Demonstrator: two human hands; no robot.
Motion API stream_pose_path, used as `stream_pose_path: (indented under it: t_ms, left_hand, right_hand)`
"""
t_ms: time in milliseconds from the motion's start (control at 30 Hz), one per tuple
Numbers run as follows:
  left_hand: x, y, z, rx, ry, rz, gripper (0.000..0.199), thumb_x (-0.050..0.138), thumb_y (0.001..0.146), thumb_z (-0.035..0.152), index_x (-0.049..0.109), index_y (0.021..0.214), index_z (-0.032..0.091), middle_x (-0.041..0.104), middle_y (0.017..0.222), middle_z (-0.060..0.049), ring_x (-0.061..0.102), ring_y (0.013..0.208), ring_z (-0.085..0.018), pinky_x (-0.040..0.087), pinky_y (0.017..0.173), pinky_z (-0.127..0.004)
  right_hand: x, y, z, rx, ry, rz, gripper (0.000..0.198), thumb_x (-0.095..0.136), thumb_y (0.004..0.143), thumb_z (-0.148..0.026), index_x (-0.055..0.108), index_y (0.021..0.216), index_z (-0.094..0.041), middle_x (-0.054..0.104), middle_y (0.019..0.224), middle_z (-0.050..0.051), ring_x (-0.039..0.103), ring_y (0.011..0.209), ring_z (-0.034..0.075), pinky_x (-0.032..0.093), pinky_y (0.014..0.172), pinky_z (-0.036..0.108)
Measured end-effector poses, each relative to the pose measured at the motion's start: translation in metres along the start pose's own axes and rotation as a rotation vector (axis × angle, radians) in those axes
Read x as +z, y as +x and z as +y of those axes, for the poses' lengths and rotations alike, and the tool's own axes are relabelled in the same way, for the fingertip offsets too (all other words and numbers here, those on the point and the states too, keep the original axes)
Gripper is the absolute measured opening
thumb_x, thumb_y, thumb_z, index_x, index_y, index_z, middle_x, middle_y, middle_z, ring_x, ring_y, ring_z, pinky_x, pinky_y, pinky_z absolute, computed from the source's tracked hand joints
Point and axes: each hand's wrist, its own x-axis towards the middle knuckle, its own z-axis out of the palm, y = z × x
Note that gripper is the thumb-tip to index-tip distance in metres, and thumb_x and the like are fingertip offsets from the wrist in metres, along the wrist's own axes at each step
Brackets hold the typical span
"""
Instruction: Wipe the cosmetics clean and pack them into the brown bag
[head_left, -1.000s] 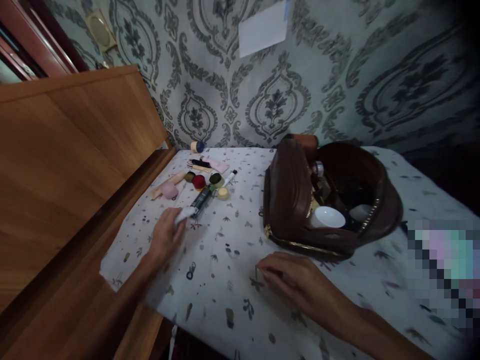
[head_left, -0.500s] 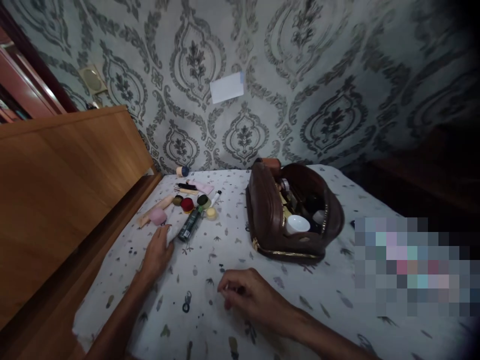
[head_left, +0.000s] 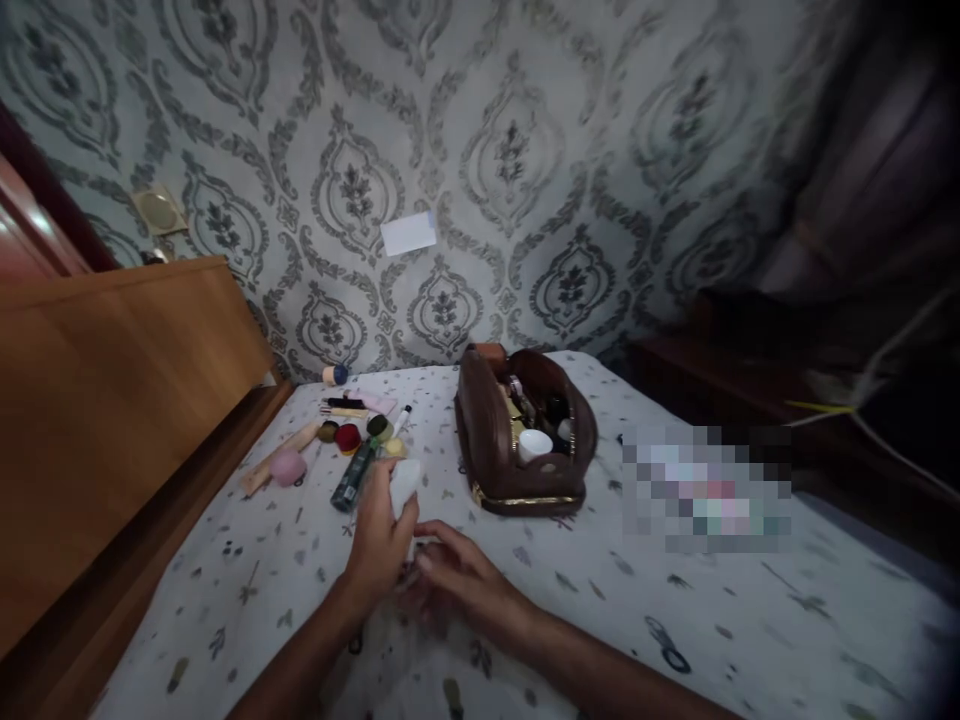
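My left hand [head_left: 381, 545] is closed around a white container [head_left: 406, 482], whose upper part shows above the thumb; the rest is hidden by the fingers. Just right of it, almost touching, is my right hand [head_left: 469, 580], its fingers curled inward and partly blurred. Whatever is between those fingers cannot be made out. Behind the left hand a dark green bottle [head_left: 352, 478] lies on its side. Around it are a red-lidded jar [head_left: 347, 438], a yellow-lidded jar [head_left: 394, 448], a dark green-lidded jar [head_left: 379, 428] and a pink rounded item [head_left: 287, 467].
A brown leather bag [head_left: 487, 440] stands unzipped at centre right, a white bowl-like item [head_left: 535, 445] inside it. Tubes and sticks, including a pink tube [head_left: 371, 402], lie toward the wall. A wooden panel [head_left: 127, 380] borders the left; a pixelated patch covers something at right.
My left hand has moved right, carrying the white container away from the pink item toward my right hand. The two hands are now close together. The view has shifted to the right.
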Motion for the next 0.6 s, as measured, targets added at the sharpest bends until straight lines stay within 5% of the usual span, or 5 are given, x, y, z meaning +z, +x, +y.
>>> stream_pose_path:
  t_ms: [200, 467, 600]
  left_hand:
    - [0.025, 0.006, -0.006, 0.056, -0.048, -0.088, 0.034, 0.051, 0.086, 0.02, 0.048, 0.119, 0.019, 0.063, 0.105, -0.008, 0.063, 0.094, -0.022, 0.049, 0.082, -0.034]
    - [0.025, 0.012, -0.017, -0.046, -0.176, -0.111, 0.034, 0.048, 0.096, 0.039, 0.045, 0.124, 0.02, 0.068, 0.094, -0.004, 0.067, 0.088, -0.02, 0.051, 0.082, -0.033]
    - [0.016, 0.015, -0.031, -0.009, -0.13, 0.002, 0.038, 0.046, 0.098, 0.042, 0.048, 0.129, 0.02, 0.065, 0.119, -0.009, 0.062, 0.109, -0.022, 0.047, 0.098, -0.036]
  right_hand:
    - [-0.018, 0.005, 0.001, -0.044, 0.012, 0.075, 0.067, 0.086, 0.061, -0.056, 0.054, 0.104, -0.016, 0.066, 0.069, -0.003, 0.065, 0.056, 0.011, 0.042, 0.05, 0.02]
    - [-0.022, 0.004, -0.003, 0.016, 0.05, 0.087, 0.066, 0.088, 0.062, -0.05, 0.052, 0.107, -0.018, 0.068, 0.068, -0.004, 0.057, 0.047, 0.007, 0.034, 0.044, 0.018]
    - [-0.022, 0.002, -0.015, 0.018, 0.12, 0.145, 0.061, 0.086, 0.067, -0.046, 0.053, 0.112, -0.019, 0.07, 0.073, -0.002, 0.056, 0.05, 0.006, 0.035, 0.048, 0.018]
